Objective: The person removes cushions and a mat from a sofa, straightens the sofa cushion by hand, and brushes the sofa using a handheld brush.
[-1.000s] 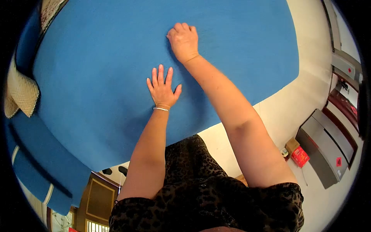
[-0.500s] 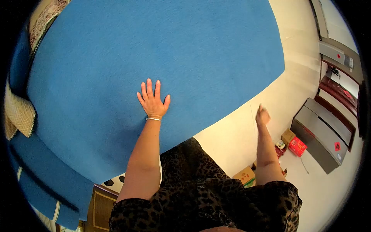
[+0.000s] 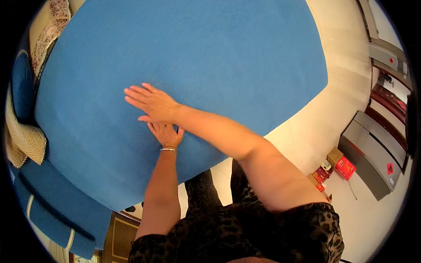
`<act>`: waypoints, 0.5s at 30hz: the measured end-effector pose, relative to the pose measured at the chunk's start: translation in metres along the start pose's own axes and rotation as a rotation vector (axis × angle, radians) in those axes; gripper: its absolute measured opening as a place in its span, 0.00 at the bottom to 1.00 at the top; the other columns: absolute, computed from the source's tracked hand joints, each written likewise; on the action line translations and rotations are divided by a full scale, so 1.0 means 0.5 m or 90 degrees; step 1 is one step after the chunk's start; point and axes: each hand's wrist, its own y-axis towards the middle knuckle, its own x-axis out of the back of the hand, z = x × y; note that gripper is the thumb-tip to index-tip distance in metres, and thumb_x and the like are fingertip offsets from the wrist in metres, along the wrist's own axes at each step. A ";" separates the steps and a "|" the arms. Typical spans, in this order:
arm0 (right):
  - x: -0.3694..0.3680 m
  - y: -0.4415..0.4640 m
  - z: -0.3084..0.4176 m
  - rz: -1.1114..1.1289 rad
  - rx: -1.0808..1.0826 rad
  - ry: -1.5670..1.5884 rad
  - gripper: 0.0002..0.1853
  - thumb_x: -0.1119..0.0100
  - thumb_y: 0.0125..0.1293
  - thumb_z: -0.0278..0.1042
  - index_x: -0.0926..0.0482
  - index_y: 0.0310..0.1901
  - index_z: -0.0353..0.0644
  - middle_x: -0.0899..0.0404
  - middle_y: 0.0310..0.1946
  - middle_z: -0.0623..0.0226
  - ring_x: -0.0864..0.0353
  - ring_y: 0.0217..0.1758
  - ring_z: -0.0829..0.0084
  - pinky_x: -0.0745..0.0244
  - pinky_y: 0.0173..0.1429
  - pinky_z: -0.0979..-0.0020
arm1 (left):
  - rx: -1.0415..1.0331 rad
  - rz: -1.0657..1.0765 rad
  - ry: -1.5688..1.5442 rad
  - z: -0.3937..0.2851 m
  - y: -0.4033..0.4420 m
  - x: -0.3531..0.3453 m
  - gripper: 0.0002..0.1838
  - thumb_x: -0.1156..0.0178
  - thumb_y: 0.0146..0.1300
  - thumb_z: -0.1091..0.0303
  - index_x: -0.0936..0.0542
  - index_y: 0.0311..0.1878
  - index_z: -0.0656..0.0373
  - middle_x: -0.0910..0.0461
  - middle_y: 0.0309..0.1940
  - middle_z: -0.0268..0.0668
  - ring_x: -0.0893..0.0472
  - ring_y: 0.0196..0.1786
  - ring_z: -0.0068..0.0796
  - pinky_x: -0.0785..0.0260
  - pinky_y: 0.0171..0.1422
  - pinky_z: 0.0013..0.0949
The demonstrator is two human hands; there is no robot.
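A broad blue fabric surface (image 3: pixel 210 57) stretches out in front of me. My left hand (image 3: pixel 165 135), with a bracelet at its wrist, lies on the fabric, thumb out to the side and most of its fingers hidden under the other hand. Crossing over it from the right, my right hand (image 3: pixel 155 104) is open, its fingers stretched toward the left and slightly apart. I see no object in either hand. Whether the right palm touches the fabric or hovers just above it, I cannot tell.
Left of the blue fabric are a blue cushioned seat (image 3: pixel 66 197) and a beige woven cover (image 3: pixel 28 140). Pale floor tiles (image 3: pixel 302 127) border its right edge. Farther right stand a grey refrigerator (image 3: pixel 372 153) and a red box (image 3: pixel 345 168) among cartons.
My right hand has swung from beyond the fabric's right edge across to the left, over my left hand. The left hand has shifted slightly down and left. The view has moved a little.
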 end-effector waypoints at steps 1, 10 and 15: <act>0.007 0.006 -0.027 0.035 0.003 -0.043 0.37 0.44 0.63 0.54 0.40 0.70 0.47 0.49 0.75 0.64 0.54 0.78 0.63 0.59 0.79 0.53 | -0.002 -0.025 0.006 0.006 -0.006 -0.012 0.38 0.53 0.60 0.38 0.33 0.68 0.53 0.45 0.73 0.48 0.50 0.76 0.55 0.65 0.73 0.64; 0.599 -0.495 -0.490 -0.435 -0.858 -0.443 0.36 0.43 0.62 0.56 0.34 0.65 0.41 0.34 0.65 0.52 0.38 0.70 0.58 0.47 0.73 0.56 | -0.021 -0.059 0.045 -0.008 0.006 0.009 0.37 0.57 0.63 0.41 0.35 0.70 0.54 0.46 0.74 0.48 0.51 0.77 0.54 0.65 0.75 0.62; 0.801 -0.955 -0.538 -0.721 -1.486 -0.457 0.38 0.49 0.66 0.55 0.37 0.65 0.28 0.35 0.63 0.38 0.37 0.70 0.51 0.36 0.68 0.58 | -0.030 -0.066 0.039 -0.005 0.008 0.018 0.37 0.52 0.61 0.45 0.38 0.71 0.53 0.47 0.75 0.48 0.51 0.77 0.53 0.66 0.75 0.63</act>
